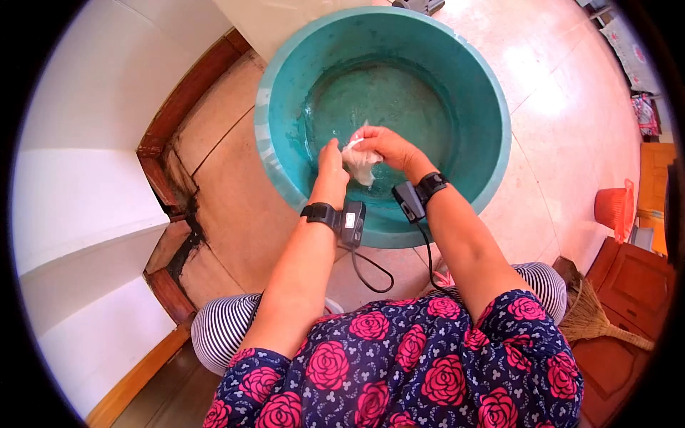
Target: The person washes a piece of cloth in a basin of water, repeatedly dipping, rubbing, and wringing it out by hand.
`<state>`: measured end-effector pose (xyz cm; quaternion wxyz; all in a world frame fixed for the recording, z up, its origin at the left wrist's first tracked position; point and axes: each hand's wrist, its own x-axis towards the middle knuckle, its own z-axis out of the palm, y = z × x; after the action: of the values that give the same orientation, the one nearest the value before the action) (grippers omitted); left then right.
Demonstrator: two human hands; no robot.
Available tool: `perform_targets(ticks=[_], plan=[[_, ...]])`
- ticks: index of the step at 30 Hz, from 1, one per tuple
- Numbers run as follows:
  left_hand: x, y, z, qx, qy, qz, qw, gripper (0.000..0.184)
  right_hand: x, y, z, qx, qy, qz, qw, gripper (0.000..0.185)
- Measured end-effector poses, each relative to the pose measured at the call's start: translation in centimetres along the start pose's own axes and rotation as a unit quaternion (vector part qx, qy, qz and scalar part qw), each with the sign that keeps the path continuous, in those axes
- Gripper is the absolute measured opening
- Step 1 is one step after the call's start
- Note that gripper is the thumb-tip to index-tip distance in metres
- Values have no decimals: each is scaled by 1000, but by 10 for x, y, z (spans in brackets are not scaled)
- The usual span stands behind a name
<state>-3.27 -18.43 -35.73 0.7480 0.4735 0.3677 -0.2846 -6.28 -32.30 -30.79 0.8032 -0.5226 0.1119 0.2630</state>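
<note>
1. Cloth: white, wet-looking and bunched between the two hands, inside the tub, toward the side nearest the person. Its lower part hangs down in loose folds.
2. The right hand pinches the upper edge of the cloth, thumb and fingers closed on it.
3. The left hand is at the other side of the cloth, touching it, fingers close together and seen edge-on – whether they pinch it, I cannot tell.
4. Each wrist wears a black strap with a small box, the left box and the right box, and a dark cable runs from each.
5. The tub is round, green and deep, its bottom wet and shiny; it stands on the tiled floor in front of the person, whose striped knees are apart.
6. Off to the right are a red basket, a straw broom and a reddish-brown cabinet. On the left, brown trim edges the white wall – dark stains mark the floor beside it.
</note>
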Motion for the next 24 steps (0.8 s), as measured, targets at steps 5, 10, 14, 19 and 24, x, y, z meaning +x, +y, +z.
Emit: perform_targets(ticks=[5,10,14,19,24], plan=[[-5,9,8,-146,-281,-48,947,26,-6,-37,31,84,-54,-57,993,16],[13,1,-7,-204,-337,23,919,24,27,29,52,-244,190,-310,899,39],[-9,-2,8,-105,-290,60,949,29,38,30,50,-194,220,-225,929,58],[-45,-6,34,-138,-319,37,937,30,24,3,12,-311,340,-265,847,27],[-35,31,12,-137,-161,69,975,48,25,21,73,-287,243,-304,875,34]])
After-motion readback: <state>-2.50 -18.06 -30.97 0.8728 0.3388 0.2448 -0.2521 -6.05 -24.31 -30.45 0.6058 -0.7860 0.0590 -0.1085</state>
